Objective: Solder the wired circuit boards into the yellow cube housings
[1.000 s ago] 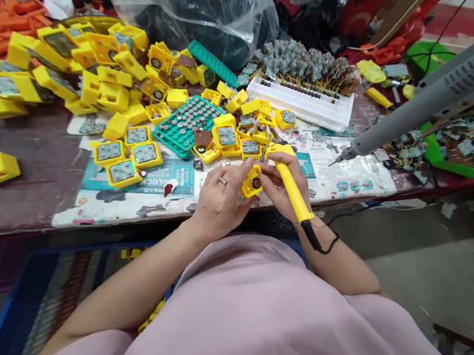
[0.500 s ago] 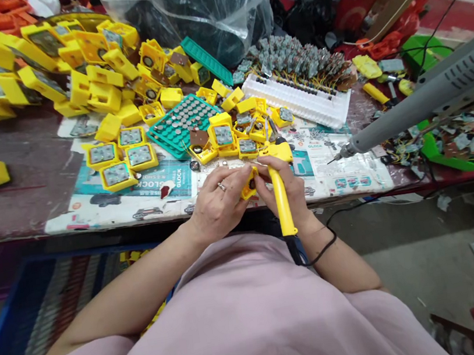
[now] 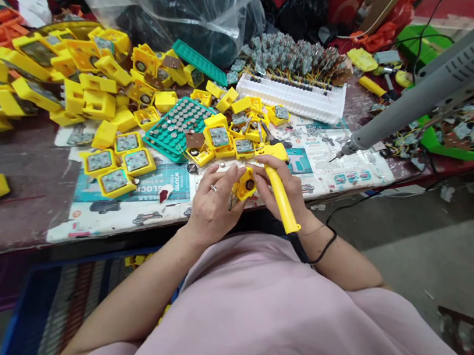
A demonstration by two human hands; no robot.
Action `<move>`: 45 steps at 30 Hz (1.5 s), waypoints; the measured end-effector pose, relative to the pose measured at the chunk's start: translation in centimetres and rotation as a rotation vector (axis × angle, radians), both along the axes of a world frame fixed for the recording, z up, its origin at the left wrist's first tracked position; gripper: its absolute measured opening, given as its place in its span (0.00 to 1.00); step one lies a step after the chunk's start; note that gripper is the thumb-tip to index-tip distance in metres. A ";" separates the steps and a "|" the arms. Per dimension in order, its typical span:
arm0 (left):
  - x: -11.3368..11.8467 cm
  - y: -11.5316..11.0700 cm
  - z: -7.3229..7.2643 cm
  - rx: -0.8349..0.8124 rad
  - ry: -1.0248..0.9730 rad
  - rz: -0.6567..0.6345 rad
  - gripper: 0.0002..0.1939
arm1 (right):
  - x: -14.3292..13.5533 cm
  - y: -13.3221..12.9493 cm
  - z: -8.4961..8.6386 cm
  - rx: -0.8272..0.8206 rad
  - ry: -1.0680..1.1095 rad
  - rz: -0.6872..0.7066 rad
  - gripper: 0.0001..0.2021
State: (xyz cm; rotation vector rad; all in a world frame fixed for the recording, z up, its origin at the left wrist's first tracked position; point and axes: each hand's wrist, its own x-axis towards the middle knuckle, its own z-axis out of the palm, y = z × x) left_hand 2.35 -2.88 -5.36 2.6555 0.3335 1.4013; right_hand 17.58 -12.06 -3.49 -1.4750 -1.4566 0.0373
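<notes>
My left hand (image 3: 213, 204), with a ring on one finger, is closed around a small yellow plastic housing (image 3: 245, 183) with a dark round part inside. Wires stick out near its lower left. My right hand (image 3: 286, 188) grips a yellow corded pistol-shaped tool (image 3: 283, 203), its black cord trailing from the handle's end over the wrist. The right fingertips also touch the right side of that housing. Just beyond my hands lie yellow housings with grey keypads (image 3: 219, 137) and a teal tray (image 3: 174, 126) of small round metal discs.
Yellow housings (image 3: 98, 103) are heaped at the back left. A white foam tray (image 3: 296, 98) holds wired parts at the back. From the right, a grey electric screwdriver (image 3: 406, 95) juts over the table. A green bin (image 3: 453, 144) with circuit parts stands far right.
The yellow housing has turned and sits slightly further left, showing more of its inside and the round part. My left fingers have spread a little. The view has shifted slightly.
</notes>
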 end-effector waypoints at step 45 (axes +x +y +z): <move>0.4 -0.5 0.2 0.052 -0.044 0.056 0.52 | -0.3 -0.1 -1.0 -0.040 0.228 -0.062 0.12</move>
